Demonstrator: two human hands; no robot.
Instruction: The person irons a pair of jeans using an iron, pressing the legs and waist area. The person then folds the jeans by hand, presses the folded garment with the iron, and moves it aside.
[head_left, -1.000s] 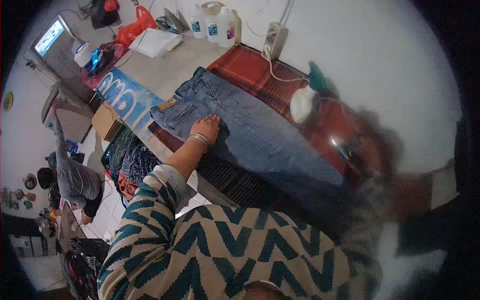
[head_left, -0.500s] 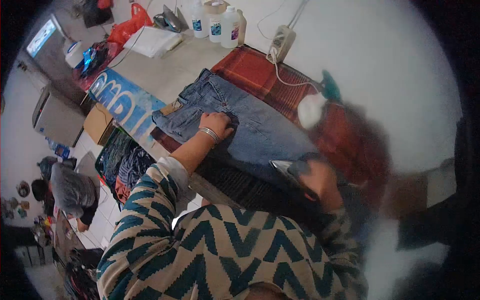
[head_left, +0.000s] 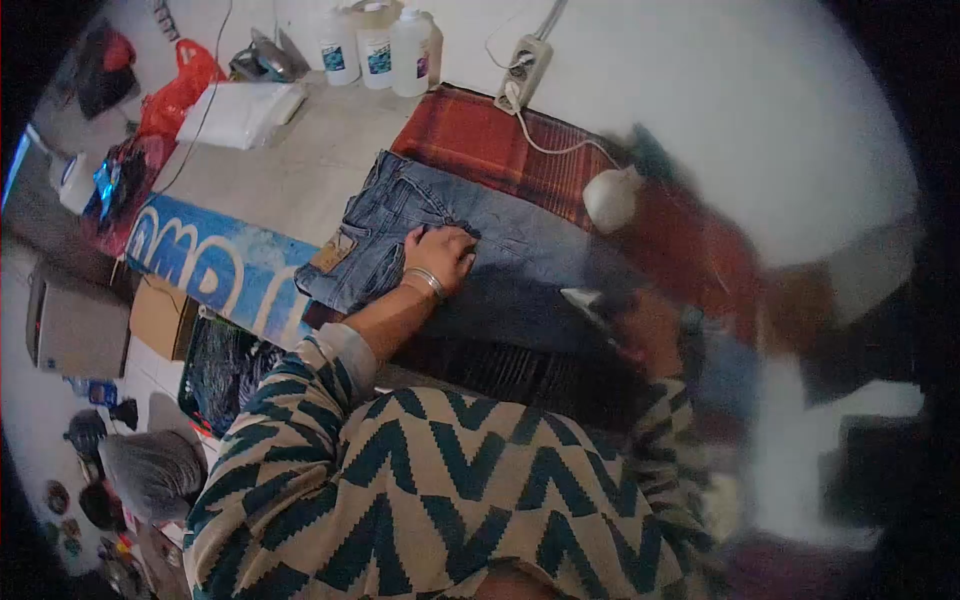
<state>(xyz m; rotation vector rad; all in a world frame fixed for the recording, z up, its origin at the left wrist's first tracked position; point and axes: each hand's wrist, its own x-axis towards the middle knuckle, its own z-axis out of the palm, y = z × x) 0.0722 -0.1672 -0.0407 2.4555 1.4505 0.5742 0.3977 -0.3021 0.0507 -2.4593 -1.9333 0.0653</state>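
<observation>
Iron [head_left: 583,300] and right hand [head_left: 652,335] have come onto the jeans [head_left: 520,225] since the first frame, where the iron was off on the red cloth [head_left: 450,132]. Nearest is the patterned sweater [head_left: 440,480]. Bangles [head_left: 428,282] at its wrist, the left hand [head_left: 442,255] rests on the denim below the waistband, fingers bent; whether they pinch any fabric I cannot tell. Though blurred, the right hand has its fingers closed round the iron, whose tip points toward the left hand. The jeans lie flat, partly over the red cloth, waistband to the left. Just past them is a white bottle [head_left: 610,200]. Farther off are a power strip [head_left: 525,72], plastic bottles [head_left: 412,57] and, well apart at the left, a person in grey [head_left: 155,472]
</observation>
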